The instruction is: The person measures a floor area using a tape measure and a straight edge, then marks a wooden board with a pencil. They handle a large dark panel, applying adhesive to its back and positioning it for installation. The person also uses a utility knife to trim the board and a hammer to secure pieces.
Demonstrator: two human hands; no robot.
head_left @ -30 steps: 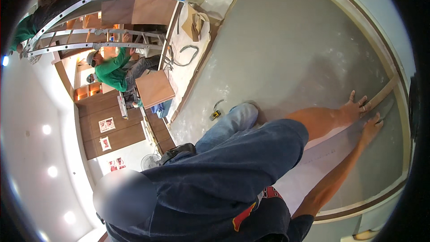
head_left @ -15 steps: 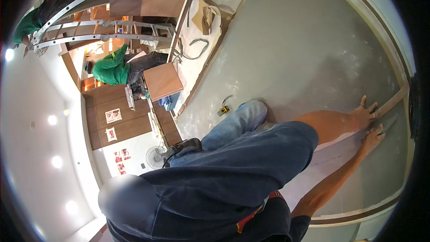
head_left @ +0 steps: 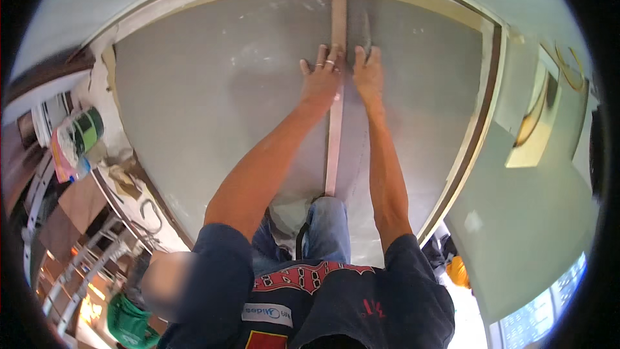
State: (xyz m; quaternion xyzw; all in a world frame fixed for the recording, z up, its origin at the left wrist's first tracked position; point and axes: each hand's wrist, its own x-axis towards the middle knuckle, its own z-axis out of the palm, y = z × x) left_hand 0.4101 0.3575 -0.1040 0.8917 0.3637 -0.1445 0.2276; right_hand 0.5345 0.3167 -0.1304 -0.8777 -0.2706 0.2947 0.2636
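Long flat pinkish-tan strip, probably wood [head_left: 334,129], lies on the smooth grey panel [head_left: 194,103], running past the fingertips of your left hand [head_left: 320,83] and back to your knee in faded blue jeans [head_left: 328,223]. Left fingers spread, tips on the strip's left edge, pressing, not gripping. Your right hand [head_left: 369,83], just right of the strip, has thumb and fingers drawn in on what looks like a thin grey pointed blade [head_left: 366,29], tip ahead of the fingers; exact grip hidden. Risks: strip could skid, pressed by fingertips on one side; blade could slip across and nick your left fingers, they're that near. Knee blocks the strip's near end. Well left of your fingers: green-and-black tub [head_left: 89,126], blue-capped clear bottle [head_left: 81,168], loose grey cable [head_left: 152,216], then co-worker's green sleeve [head_left: 129,323].
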